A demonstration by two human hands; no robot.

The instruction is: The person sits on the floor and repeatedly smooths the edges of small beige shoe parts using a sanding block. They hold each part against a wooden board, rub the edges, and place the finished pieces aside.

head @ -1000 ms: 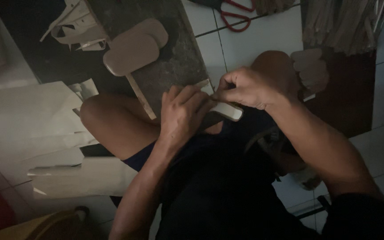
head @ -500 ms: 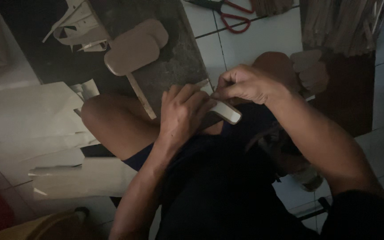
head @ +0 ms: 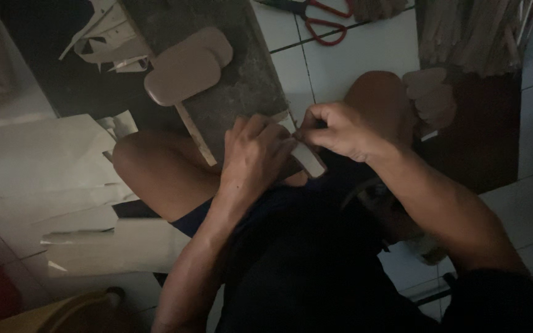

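Strip (head: 308, 158), pale, flat and stiff-looking, sits over the lap between both hands. Left hand (head: 255, 157) curls closed over its near end, fingers wrapped down. Right hand (head: 339, 129) pinches its upper edge with thumb and fingertips drawn tight. 2 rounded tan soles (head: 187, 66) lie on a rough dark slab (head: 242, 80). Red-handled scissors (head: 322, 18) rest on white tiles (head: 371, 49); pale sheets (head: 44, 166) crowd the left, leaving little room.

Pale flat strip (head: 309, 159), tilted, pinched between both hands above lap, partly hidden.
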